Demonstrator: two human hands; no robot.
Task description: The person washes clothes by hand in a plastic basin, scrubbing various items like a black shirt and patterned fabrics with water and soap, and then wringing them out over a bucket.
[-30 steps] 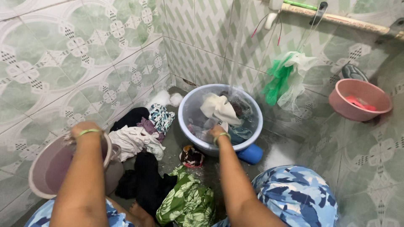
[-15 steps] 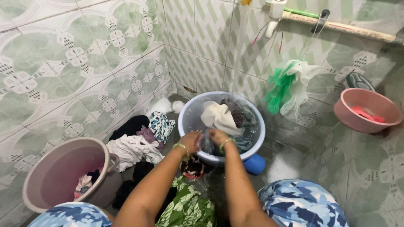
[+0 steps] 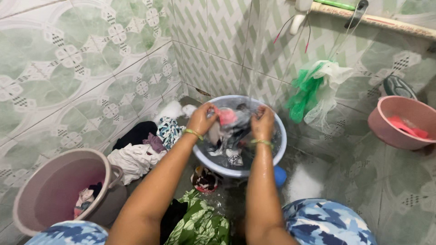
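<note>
Both hands, left hand (image 3: 203,119) and right hand (image 3: 263,123), are clenched on one wet garment (image 3: 231,126), stretched sideways just above the blue basin (image 3: 272,154); one pink bucket (image 3: 27,199) sits well left.

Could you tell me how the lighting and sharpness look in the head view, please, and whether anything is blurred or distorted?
Head view: soft, even light with no hard shadows; mild sheen on the wet floor; the garment between left hand and right hand is slightly motion-blurred; wide-angle lens bends the wall tiles near the edges.
</note>
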